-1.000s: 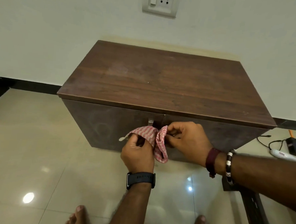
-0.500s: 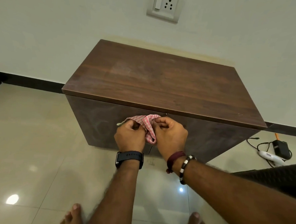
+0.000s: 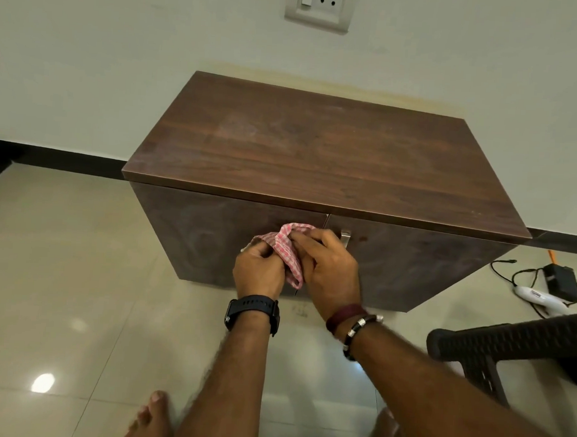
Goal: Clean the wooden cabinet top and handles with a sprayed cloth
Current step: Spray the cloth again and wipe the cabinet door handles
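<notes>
- Both hands, left hand [image 3: 259, 268] and right hand [image 3: 331, 270], pinch the striped cloth [image 3: 287, 248] against the cabinet [image 3: 317, 153] front.
- Glossy tiled floor [image 3: 60, 273], pale wall [image 3: 88, 57].

no legible text, label, brand or number anywhere in view

A pale wall [image 3: 105, 58] rises at the back, with a white switch-and-socket plate [image 3: 317, 6] set high in it. A black skirting strip [image 3: 59, 158] runs along its foot. The floor [image 3: 60, 273] is glossy beige tile, with a bright lamp reflection [image 3: 43, 382] at lower left. At right stands what may be a dark woven plastic chair [image 3: 514, 343]; beyond it lie a black adapter [image 3: 559, 278], cables and a white device [image 3: 540, 296].
</notes>
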